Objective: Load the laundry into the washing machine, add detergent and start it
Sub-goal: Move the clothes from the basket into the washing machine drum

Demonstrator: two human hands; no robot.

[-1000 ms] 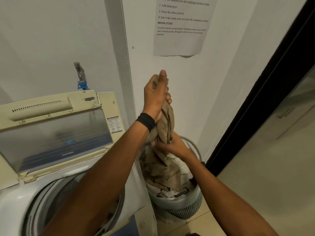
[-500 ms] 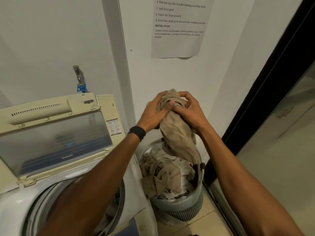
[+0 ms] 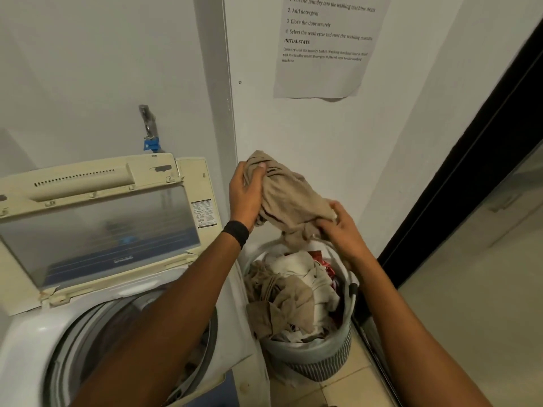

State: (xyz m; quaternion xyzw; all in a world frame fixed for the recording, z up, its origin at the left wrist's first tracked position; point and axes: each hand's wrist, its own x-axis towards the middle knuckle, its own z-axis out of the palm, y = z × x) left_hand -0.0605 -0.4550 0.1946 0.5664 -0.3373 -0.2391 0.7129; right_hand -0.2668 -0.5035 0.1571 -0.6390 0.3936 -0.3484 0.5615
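White walls frame the open washing machine and laundry basket — above the basket, a beige garment is gripped by left hand and right hand, fingers curled into it.

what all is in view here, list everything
washing machine: one, white, lower left
lid: one, cream, raised at the machine's back
tap: one, metal with blue fitting, wall above machine
notice: one, white paper, wall upper right
basket: one, grey with striped base, floor right of machine
clothes: pile, beige, white and red, in basket
garment: one, beige, held above basket
door frame: one, black, right
wristband: one, black, left wrist
left hand: grips garment's upper end
right hand: grips garment's lower end
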